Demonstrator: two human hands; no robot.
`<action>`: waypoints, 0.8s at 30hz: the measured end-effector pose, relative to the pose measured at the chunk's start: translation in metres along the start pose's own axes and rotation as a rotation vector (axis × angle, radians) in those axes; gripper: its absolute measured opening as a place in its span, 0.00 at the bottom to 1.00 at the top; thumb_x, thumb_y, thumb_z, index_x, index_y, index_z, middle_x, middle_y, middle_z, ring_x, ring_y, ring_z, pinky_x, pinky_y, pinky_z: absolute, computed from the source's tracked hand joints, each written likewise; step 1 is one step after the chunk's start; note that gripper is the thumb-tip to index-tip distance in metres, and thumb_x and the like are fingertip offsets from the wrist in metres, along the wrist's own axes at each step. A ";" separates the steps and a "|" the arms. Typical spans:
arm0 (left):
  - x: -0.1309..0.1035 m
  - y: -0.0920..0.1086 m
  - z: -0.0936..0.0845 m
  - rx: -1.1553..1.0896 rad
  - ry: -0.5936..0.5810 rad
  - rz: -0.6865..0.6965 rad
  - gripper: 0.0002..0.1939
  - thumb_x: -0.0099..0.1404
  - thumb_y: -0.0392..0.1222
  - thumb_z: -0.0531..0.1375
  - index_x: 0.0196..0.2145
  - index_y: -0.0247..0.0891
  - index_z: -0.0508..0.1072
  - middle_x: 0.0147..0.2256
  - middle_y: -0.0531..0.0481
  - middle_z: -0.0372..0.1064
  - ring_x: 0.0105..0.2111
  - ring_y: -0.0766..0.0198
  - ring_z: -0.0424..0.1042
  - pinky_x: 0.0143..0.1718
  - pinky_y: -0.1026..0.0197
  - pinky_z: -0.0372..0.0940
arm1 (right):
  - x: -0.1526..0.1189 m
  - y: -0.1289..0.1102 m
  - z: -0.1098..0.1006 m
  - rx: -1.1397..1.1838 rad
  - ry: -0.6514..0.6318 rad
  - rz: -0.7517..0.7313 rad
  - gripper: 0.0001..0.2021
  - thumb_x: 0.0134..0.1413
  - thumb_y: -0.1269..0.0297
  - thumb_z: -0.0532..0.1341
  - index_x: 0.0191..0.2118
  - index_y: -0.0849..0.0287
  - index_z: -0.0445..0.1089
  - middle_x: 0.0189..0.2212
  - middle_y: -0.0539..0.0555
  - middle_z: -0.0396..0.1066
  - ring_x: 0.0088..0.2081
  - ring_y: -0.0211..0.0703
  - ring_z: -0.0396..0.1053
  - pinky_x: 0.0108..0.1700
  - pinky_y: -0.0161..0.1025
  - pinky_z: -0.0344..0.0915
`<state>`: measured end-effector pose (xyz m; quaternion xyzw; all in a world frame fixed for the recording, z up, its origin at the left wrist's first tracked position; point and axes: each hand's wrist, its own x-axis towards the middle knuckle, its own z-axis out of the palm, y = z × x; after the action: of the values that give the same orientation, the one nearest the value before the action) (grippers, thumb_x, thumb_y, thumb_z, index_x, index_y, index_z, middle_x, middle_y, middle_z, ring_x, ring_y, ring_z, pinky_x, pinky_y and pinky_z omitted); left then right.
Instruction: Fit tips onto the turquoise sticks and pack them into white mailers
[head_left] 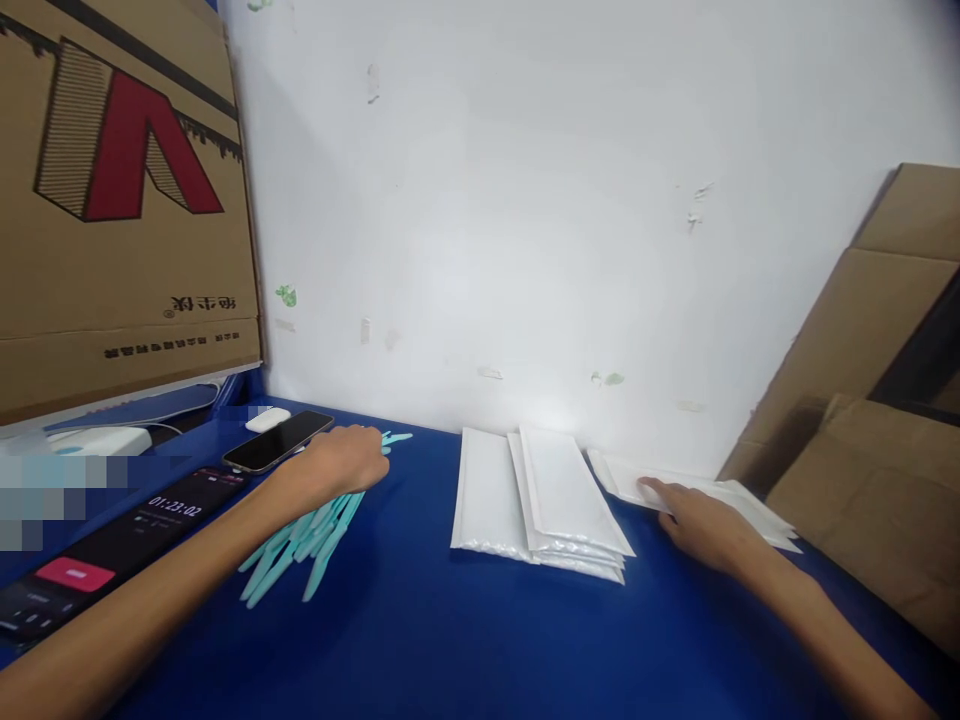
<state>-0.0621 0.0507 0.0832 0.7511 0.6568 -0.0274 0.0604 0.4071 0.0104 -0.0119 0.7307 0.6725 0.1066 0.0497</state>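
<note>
My left hand (349,462) is closed over the upper end of a pile of slim teal plastic sticks that look like eyebrow razors (322,545). Its fingertips are hidden, and the razors' ends fan out below and beyond the fist. My right hand (705,525) rests on a low stack of white padded envelopes (724,490) at the right, its thumb and fingers apart at the near left edge. Between the hands lie more white bubble mailers in two overlapping piles, a left pile (487,500) and a taller right pile (566,490).
At the left lie a phone with a running timer (150,530), a second dark phone (279,442) and a small white case (268,419). A large printed carton (127,270) stands behind them. Open cardboard (862,500) borders the right side. A white wall (525,200) backs the blue table (450,640).
</note>
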 end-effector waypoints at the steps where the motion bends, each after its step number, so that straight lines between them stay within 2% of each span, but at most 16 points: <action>1: -0.002 0.000 -0.001 0.014 -0.006 -0.002 0.12 0.62 0.40 0.53 0.23 0.36 0.68 0.29 0.34 0.73 0.35 0.43 0.75 0.35 0.51 0.66 | 0.000 0.000 0.000 0.003 -0.001 0.000 0.28 0.60 0.69 0.51 0.66 0.61 0.60 0.58 0.66 0.69 0.56 0.62 0.69 0.55 0.53 0.63; 5: -0.007 0.002 0.000 0.050 -0.045 0.007 0.09 0.59 0.44 0.60 0.24 0.36 0.71 0.30 0.37 0.76 0.33 0.47 0.76 0.36 0.53 0.68 | 0.000 0.000 0.001 0.009 -0.007 0.007 0.28 0.60 0.69 0.50 0.66 0.61 0.60 0.57 0.66 0.69 0.56 0.62 0.69 0.55 0.53 0.63; 8: -0.005 0.003 0.005 0.074 -0.058 0.000 0.06 0.51 0.40 0.65 0.24 0.37 0.72 0.32 0.38 0.77 0.34 0.46 0.76 0.34 0.54 0.69 | 0.000 0.000 0.002 0.009 -0.003 0.011 0.28 0.60 0.69 0.50 0.66 0.60 0.60 0.57 0.65 0.70 0.56 0.62 0.69 0.56 0.53 0.63; 12: -0.002 0.004 0.010 0.094 -0.051 0.015 0.06 0.49 0.34 0.64 0.21 0.37 0.68 0.32 0.36 0.76 0.36 0.42 0.76 0.35 0.52 0.68 | 0.001 0.001 0.003 0.009 -0.004 0.013 0.28 0.60 0.69 0.50 0.66 0.61 0.59 0.58 0.66 0.69 0.56 0.62 0.69 0.55 0.53 0.63; 18: -0.001 0.002 0.013 0.055 -0.070 0.039 0.08 0.51 0.34 0.60 0.18 0.38 0.64 0.28 0.38 0.73 0.30 0.45 0.75 0.31 0.53 0.66 | 0.001 0.000 0.004 0.010 0.001 0.014 0.29 0.60 0.70 0.50 0.67 0.62 0.59 0.58 0.66 0.69 0.56 0.62 0.69 0.55 0.53 0.64; 24: 0.002 0.000 0.005 -0.036 -0.034 0.083 0.08 0.59 0.43 0.56 0.26 0.37 0.69 0.28 0.40 0.71 0.28 0.51 0.72 0.29 0.56 0.63 | 0.002 0.006 0.007 0.026 0.020 0.009 0.30 0.57 0.68 0.54 0.67 0.61 0.59 0.59 0.65 0.68 0.57 0.62 0.69 0.57 0.54 0.64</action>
<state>-0.0618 0.0518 0.0776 0.7761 0.6242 -0.0260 0.0862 0.4143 0.0127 -0.0167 0.7331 0.6711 0.1052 0.0330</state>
